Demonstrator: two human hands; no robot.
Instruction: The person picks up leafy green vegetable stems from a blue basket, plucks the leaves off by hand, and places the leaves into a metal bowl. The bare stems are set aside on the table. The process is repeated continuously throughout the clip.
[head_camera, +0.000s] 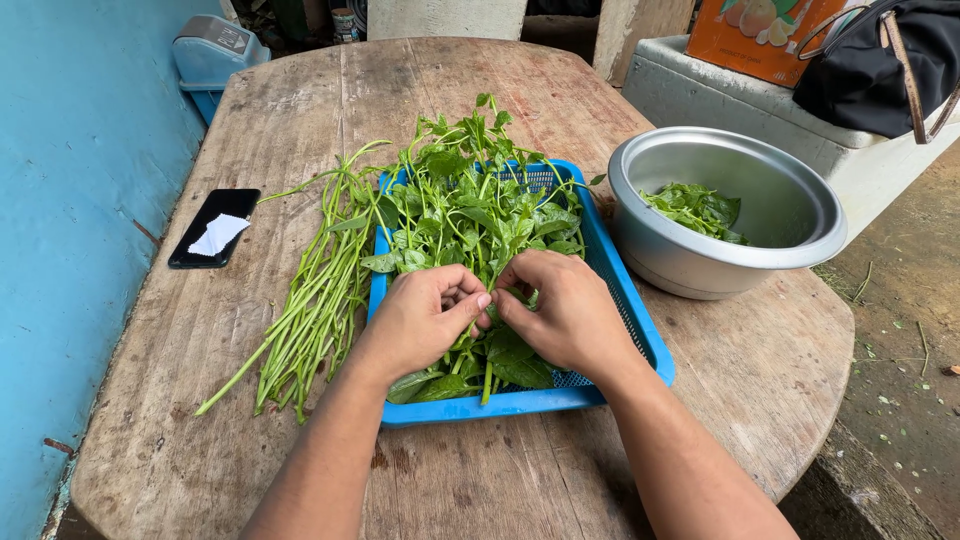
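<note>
Both hands over a blue plastic basket tray (640, 330) on a worn wooden table (300, 130). Left hand (425, 320) and right hand (565, 310) meet at the middle of the tray, fingertips pinched together on one green stem from the pile of leafy greens (470, 210) lying in the tray. Fingers of both hands curled closed around that stem; knuckles up, thumbs nearly touching. The exact grip point is partly hidden by the fingers.

Greens fill most of the tray, leaf tops pointing away from the person, some spilling over the far rim. Just left of the tray, touching its side, a bundle of bare stripped stems (310, 300) lies on the table, running from near left to far right.

Right of the tray, a metal bowl (790, 240) sits near the table edge, with a small heap of picked leaves (695, 208) inside. A black phone (213, 227) with a white paper scrap on it lies at the left, well apart from the tray. Blue wall (70, 250) along the left. A black bag (870, 60) rests on a white box (740, 105) behind the bowl.
</note>
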